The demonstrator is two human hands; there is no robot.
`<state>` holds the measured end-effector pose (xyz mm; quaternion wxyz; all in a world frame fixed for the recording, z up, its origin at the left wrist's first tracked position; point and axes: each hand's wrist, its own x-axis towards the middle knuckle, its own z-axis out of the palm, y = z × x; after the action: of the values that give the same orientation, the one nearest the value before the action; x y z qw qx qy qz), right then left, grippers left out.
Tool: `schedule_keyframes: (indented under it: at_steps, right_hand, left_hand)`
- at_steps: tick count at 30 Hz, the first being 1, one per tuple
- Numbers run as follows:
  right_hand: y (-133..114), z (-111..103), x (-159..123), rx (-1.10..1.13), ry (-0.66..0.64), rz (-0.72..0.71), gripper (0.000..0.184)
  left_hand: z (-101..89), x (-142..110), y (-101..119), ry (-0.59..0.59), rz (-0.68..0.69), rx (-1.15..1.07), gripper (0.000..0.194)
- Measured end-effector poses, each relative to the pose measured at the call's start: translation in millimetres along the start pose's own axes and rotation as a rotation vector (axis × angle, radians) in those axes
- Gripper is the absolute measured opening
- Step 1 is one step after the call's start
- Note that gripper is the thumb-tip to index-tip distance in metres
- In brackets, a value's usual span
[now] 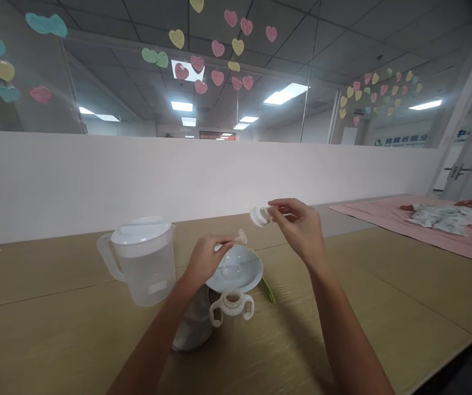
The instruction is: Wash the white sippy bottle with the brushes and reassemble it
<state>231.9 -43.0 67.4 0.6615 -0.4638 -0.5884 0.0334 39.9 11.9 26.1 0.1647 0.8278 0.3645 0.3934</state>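
Observation:
My right hand (297, 222) is raised above the table and pinches a small white bottle cap piece (258, 215) between thumb and fingers. My left hand (205, 258) is closed on a thin clear straw-like part (241, 237) whose tip points toward the right hand. Both hover over a pale blue bowl (246, 274). In front of the bowl stands a white two-handled baby bottle (231, 306), open at the top. A clear plastic pitcher (145, 263) with a white lid stands to the left.
A grey object (195, 329) lies under my left forearm. Something green (268, 289) pokes out beside the bowl. A baby doll (450, 216) lies on a pink mat (384, 216) at the far right. A white partition wall runs behind the wooden table (55, 329).

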Motion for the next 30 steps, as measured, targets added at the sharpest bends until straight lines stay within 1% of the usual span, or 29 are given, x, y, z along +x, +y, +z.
schedule_keyframes:
  at_steps: [1,3,6,8,10,12,13,15,16,17,18,20,22,24,26,28,30]
  right_hand:
    - [2,-1,1,-0.028,0.033,0.003,0.025]
    - [4,-2,3,-0.079,0.047,0.012,0.025]
    - [5,1,2,-0.134,-0.001,0.028,0.023]
    - [7,7,1,-0.16,-0.05,0.029,0.021]
    - [11,15,0,-0.18,-0.101,0.018,0.018]
    - [14,23,-1,-0.186,-0.161,0.001,0.015]
    - [16,27,-2,-0.184,-0.19,-0.008,0.014]
    - [17,34,-4,-0.169,-0.239,-0.025,0.013]
    - [17,37,-5,-0.156,-0.256,-0.034,0.013]
    - [16,39,-7,-0.138,-0.265,-0.044,0.013]
    - [15,42,-8,-0.113,-0.27,-0.053,0.013]
    - [12,46,-12,-0.057,-0.275,-0.064,0.015]
    - [10,49,-15,-0.018,-0.284,-0.053,0.023]
    - [11,51,-16,-0.005,-0.328,-0.019,0.032]
    - [13,50,-16,0.016,-0.408,0.02,0.034]
    - [17,47,-14,0.099,-0.509,0.065,0.034]
    - [20,42,-11,0.22,-0.605,0.121,0.037]
  left_hand:
    - [3.1,0,-8,-0.025,0.005,0.032,0.03]
    - [11.0,-1,-22,-0.102,0.011,0.121,0.027]
    - [27.0,-3,-40,-0.243,0.022,0.291,0.023]
    - [37.3,-3,-48,-0.322,0.018,0.37,0.023]
    - [42.7,-4,-50,-0.356,-0.004,0.407,0.023]
    - [40.1,-3,-44,-0.305,-0.021,0.362,0.03]
    - [35.9,-3,-38,-0.253,-0.019,0.301,0.038]
    - [24.0,-4,-22,-0.149,0.015,0.101,0.049]
    - [17.8,-4,-13,-0.101,0.006,0.004,0.056]
    - [12.2,-5,-4,-0.041,-0.034,-0.059,0.064]
    - [7.9,-6,4,-0.007,-0.049,-0.099,0.066]
    - [3.1,-7,15,0.043,-0.024,-0.14,0.056]
    - [2.3,-8,19,0.09,0.023,-0.141,0.042]
    - [2.2,-8,19,0.156,0.043,-0.118,0.038]
    - [0.3,-9,19,0.197,0.062,-0.094,0.039]
    - [-3.6,-10,19,0.176,0.09,-0.096,0.04]
    - [-8.3,-12,19,0.114,0.104,-0.121,0.041]
